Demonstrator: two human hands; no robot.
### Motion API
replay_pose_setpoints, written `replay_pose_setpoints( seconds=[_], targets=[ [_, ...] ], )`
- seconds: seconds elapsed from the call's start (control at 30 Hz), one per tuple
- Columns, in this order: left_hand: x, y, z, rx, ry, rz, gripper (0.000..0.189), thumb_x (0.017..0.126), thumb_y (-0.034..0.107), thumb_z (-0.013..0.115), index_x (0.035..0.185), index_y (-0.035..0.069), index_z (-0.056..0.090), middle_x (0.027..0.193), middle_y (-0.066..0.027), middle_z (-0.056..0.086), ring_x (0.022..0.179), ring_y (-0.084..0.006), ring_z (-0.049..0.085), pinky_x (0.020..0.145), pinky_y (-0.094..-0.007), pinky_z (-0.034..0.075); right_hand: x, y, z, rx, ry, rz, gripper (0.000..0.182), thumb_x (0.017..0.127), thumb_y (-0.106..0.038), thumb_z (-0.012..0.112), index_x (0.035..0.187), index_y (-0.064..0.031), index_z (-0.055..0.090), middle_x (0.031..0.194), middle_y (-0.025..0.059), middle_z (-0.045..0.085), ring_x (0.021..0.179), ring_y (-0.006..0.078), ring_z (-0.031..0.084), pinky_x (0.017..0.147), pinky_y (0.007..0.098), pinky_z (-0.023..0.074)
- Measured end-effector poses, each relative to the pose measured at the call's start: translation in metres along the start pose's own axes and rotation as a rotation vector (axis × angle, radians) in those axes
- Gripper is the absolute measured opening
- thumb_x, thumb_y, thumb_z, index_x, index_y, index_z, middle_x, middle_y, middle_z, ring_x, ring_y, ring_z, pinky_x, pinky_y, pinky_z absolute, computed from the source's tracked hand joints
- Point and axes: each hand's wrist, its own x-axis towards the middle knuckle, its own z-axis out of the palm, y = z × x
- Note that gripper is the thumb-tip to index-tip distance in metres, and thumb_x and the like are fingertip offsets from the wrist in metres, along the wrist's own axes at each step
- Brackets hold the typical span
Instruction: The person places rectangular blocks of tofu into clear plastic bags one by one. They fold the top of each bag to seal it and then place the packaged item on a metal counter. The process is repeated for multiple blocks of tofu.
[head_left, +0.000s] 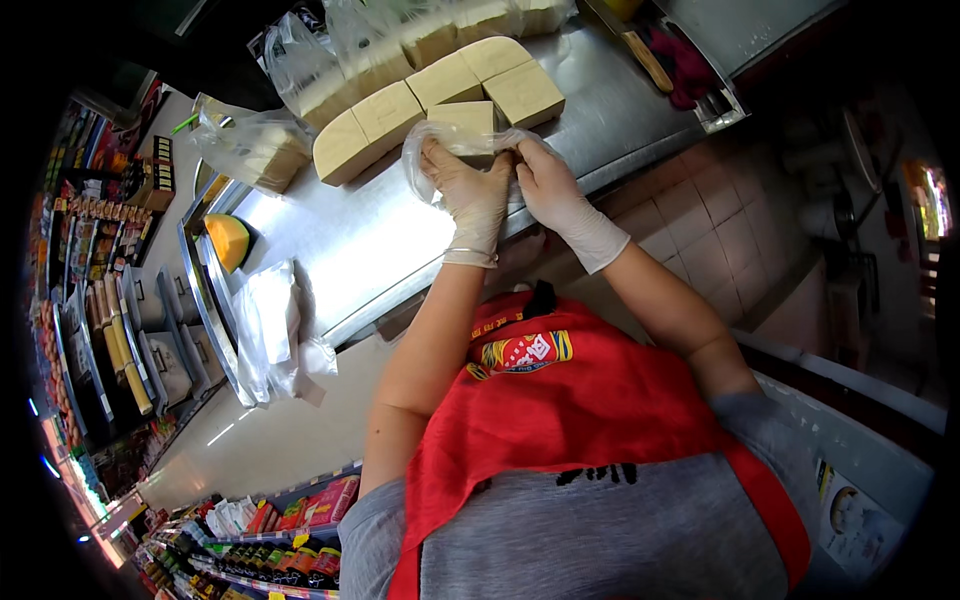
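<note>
Both hands wear thin whitish gloves and meet at the front of a stainless steel counter (360, 232). My left hand (472, 191) has its fingers in or against a clear plastic bag (421, 161), with the thumb towards the other hand. The bag's gathered edge is pinched by my right hand (551, 180). Just beyond the bag lies a pale tofu block (461, 118), its near side partly hidden by plastic and fingers. Behind it runs a row of more blocks (388, 112), one (525, 94) at the right. Whether the bag touches the near block I cannot tell.
Bagged blocks (375, 71) line the counter's back; another bagged one (274, 154) stands left. A cut piece of orange-fleshed melon (227, 241) and a stack of plastic bags (270, 330) lie at the left edge. A wooden-handled knife (646, 60) and dark red cloth (686, 71) are back right.
</note>
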Motion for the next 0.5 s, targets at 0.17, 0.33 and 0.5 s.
replay_pose_setpoints(
  seconds=[0.17,0.33,0.5],
  targets=[
    [0.002,0.0,0.007,-0.018,0.031,-0.063,0.099,0.065,0.024,0.077,0.136,-0.01,0.018,0.139,-0.0306,0.024,0.132,-0.0411,0.02,0.11,-0.0408,0.017,-0.001,-0.008,-0.021,0.12,-0.121,0.026,0.027,0.087,0.001,0.047,0.112,0.0007,0.054,0.102,0.0161,0.062,0.096,0.0254,0.061,0.084,0.032,0.0473],
    [0.005,-0.003,0.004,0.045,0.144,0.026,0.094,0.058,0.016,0.08,0.132,-0.005,0.026,0.124,-0.0264,0.04,0.12,-0.0383,0.037,0.104,-0.0437,0.027,-0.004,-0.044,-0.049,0.153,-0.175,0.15,0.02,0.09,0.0,0.048,0.108,0.0003,0.057,0.094,0.0114,0.064,0.085,0.0144,0.064,0.075,0.0263,0.0501],
    [-0.007,0.013,-0.036,-0.744,-0.096,-0.302,0.083,0.067,0.018,0.074,0.134,-0.001,0.029,0.123,-0.021,0.046,0.111,-0.0308,0.049,0.096,-0.0412,0.038,0.002,-0.082,-0.078,0.448,-0.016,-0.046,0.016,0.09,0.0,0.05,0.102,0.0022,0.06,0.086,0.0104,0.066,0.08,0.012,0.064,0.068,0.0228,0.0508]
  ],
)
